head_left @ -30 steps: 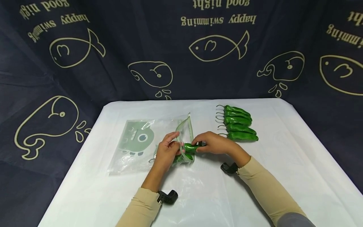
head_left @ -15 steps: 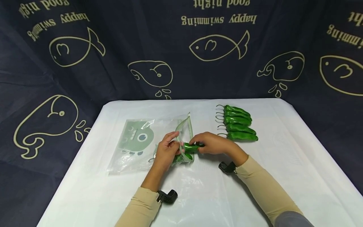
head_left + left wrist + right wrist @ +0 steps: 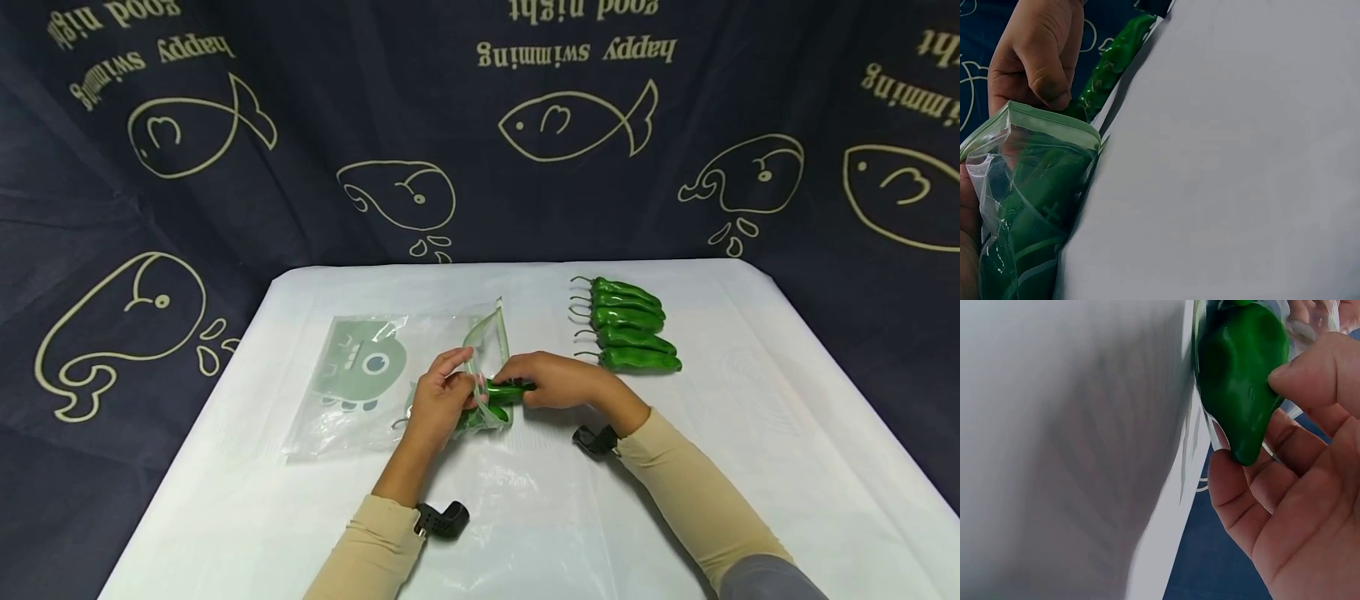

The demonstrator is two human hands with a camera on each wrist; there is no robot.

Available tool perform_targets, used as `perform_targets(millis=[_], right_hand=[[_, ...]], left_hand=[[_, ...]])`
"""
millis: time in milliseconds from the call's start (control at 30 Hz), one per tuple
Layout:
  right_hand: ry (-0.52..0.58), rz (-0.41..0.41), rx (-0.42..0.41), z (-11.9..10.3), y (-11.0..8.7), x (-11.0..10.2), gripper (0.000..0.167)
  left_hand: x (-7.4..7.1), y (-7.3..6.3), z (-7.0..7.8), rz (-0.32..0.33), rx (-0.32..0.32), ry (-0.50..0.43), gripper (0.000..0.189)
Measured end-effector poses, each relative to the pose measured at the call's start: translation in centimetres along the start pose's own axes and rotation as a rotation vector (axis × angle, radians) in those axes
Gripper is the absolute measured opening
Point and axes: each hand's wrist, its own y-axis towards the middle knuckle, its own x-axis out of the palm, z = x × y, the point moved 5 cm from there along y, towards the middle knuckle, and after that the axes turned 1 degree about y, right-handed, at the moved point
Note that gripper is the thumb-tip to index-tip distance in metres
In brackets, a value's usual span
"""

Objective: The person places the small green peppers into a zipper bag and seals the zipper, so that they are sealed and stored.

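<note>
A clear zip bag with a green cartoon print lies flat, its mouth facing right. My left hand pinches the near edge of that mouth and keeps it parted. With thumb and fingers, my right hand grips a green pepper by its tapered end, the other end inside the mouth. The right wrist view shows the thumb on the side of this pepper and fingers around its tip. Another green pepper lies in the bag beneath, partly hidden by the left hand.
Several green peppers lie in a row at the back right of the white-covered table, stems to the left. A dark curtain with fish drawings hangs behind the table. Black cameras sit on both wrists.
My right hand has shifted slightly left, and the pepper has gone a little further into the bag's mouth. The left hand and the bag stay where they were.
</note>
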Motion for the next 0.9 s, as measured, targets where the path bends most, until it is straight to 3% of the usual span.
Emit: perform_targets(millis=[267, 567, 900], right_hand=[[0.003, 0.001, -0.005, -0.27, 0.01, -0.04, 0.052], [0.035, 0.039, 0.034, 0.01, 0.2, -0.17, 0.037], [0.012, 0.044, 0.037, 0.27, 0.44, -0.16, 0.032]], left_hand=[[-0.05, -0.15, 0.01, 0.011, -0.011, 0.005, 0.046], [-0.09, 0.11, -0.08, 0.027, -0.015, 0.029, 0.045], [-0.09, 0.01, 0.06, 0.024, 0.002, 0.044, 0.045]])
